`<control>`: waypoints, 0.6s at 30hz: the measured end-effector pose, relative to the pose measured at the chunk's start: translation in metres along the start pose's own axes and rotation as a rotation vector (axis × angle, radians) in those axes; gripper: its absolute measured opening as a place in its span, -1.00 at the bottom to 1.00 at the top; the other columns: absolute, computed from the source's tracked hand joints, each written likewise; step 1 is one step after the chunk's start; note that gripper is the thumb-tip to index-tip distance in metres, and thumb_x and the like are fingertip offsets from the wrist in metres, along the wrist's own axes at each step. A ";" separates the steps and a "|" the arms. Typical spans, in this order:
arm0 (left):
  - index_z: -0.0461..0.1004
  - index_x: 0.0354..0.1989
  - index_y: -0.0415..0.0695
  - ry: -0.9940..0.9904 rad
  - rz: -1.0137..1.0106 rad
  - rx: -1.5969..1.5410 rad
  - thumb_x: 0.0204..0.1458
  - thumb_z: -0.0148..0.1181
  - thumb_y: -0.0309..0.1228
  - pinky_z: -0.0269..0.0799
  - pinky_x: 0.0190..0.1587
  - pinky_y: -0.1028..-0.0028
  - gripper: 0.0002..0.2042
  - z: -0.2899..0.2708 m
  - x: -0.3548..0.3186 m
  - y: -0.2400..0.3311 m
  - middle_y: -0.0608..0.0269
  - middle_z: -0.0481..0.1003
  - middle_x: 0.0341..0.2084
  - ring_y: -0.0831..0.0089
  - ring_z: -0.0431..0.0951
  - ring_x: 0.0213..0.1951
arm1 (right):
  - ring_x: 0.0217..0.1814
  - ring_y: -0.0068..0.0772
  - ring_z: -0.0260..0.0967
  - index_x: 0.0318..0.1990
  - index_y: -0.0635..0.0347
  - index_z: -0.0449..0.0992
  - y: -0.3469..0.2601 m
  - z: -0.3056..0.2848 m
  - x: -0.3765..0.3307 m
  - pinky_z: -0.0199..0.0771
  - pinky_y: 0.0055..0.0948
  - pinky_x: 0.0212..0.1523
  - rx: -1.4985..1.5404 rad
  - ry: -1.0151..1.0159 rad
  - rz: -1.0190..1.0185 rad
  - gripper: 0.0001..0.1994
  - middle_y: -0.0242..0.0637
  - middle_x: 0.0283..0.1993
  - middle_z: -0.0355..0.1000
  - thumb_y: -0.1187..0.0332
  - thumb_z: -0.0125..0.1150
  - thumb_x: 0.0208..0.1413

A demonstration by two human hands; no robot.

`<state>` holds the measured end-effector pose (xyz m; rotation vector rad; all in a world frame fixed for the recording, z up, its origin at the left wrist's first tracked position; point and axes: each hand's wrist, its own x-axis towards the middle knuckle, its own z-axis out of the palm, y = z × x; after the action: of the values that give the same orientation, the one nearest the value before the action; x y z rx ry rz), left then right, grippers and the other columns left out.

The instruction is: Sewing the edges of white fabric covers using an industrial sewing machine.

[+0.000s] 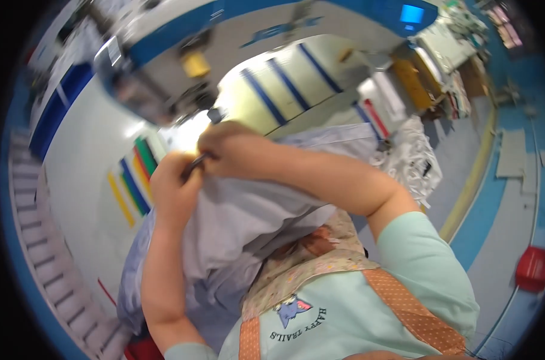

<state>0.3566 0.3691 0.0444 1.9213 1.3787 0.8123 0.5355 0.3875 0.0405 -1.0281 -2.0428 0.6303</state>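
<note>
A large pale grey-lavender cloth piece, apparently a garment, drapes over the machine table and down into my lap. Both hands are closed at its far left edge, close together in front of the sewing machine's lit needle area. My left hand pinches the cloth with thumb and fingers. Just to its right, my right hand is bent over with its fingers curled down at the same edge. A slim dark strip spans the gap between the hands; its kind is unclear. The fingertips are partly hidden and blurred.
The white sewing machine with blue stripes stands just beyond my hands. Coloured tape strips mark the white tabletop at left, near a blue tray. White cloth hangs at right. A red box sits far right.
</note>
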 end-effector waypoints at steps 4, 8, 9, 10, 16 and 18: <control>0.45 -0.45 -0.25 0.039 0.117 0.033 -0.16 0.13 -0.63 0.25 -0.44 0.52 -0.93 0.002 -0.002 0.003 0.22 0.37 -0.58 0.46 0.36 -0.52 | -0.31 -0.07 0.41 -0.44 0.17 0.48 -0.013 -0.026 -0.019 0.41 -0.22 -0.30 -0.180 -0.141 0.076 -0.91 -0.17 -0.34 0.42 0.42 0.18 -0.16; 0.43 -0.45 -0.28 0.000 0.085 -0.025 -0.12 0.11 -0.67 0.23 -0.41 0.61 -0.94 0.001 -0.002 -0.001 0.26 0.38 -0.54 0.58 0.33 -0.49 | -0.36 -0.21 0.39 -0.41 0.17 0.50 -0.007 -0.121 -0.084 0.43 -0.29 -0.32 -0.349 0.198 0.104 -0.87 -0.23 -0.40 0.40 0.52 0.17 -0.21; 0.43 -0.45 -0.28 0.025 0.079 -0.013 -0.12 0.11 -0.67 0.23 -0.41 0.61 -0.94 0.001 -0.002 -0.001 0.26 0.38 -0.54 0.58 0.33 -0.49 | -0.37 -0.22 0.42 -0.36 0.21 0.54 0.001 -0.156 -0.100 0.43 -0.31 -0.34 -0.423 0.364 0.299 -0.86 -0.20 -0.42 0.44 0.53 0.16 -0.15; 0.43 -0.45 -0.29 0.030 0.100 0.000 -0.12 0.11 -0.67 0.23 -0.41 0.61 -0.94 0.002 -0.002 0.000 0.26 0.38 -0.54 0.56 0.33 -0.49 | -0.37 -0.37 0.48 -0.30 0.22 0.56 0.012 -0.191 -0.115 0.44 -0.51 -0.32 -0.563 0.601 0.408 -0.84 -0.24 -0.37 0.52 0.54 0.09 -0.05; 0.46 -0.45 -0.25 0.051 0.114 0.052 -0.13 0.16 -0.58 0.29 -0.40 0.47 -0.94 0.004 0.000 0.007 0.16 0.41 -0.54 0.37 0.40 -0.49 | -0.26 -0.25 0.49 -0.16 0.26 0.50 0.109 -0.339 -0.173 0.43 -0.35 -0.18 -1.063 0.265 0.910 -0.74 -0.15 -0.31 0.53 0.48 0.20 -0.08; 0.49 -0.42 -0.19 0.031 0.095 0.092 -0.13 0.18 -0.47 0.36 -0.36 0.35 -0.91 0.002 -0.001 0.006 0.09 0.46 -0.52 0.19 0.48 -0.44 | -0.17 -0.12 0.49 -0.21 0.22 0.53 0.135 -0.348 -0.178 0.44 -0.29 -0.15 -0.948 0.132 0.875 -0.76 -0.04 -0.28 0.52 0.43 0.19 -0.09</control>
<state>0.3615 0.3668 0.0477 2.0662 1.3738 0.8398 0.9447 0.3474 0.0834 -2.4852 -1.6796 -0.0844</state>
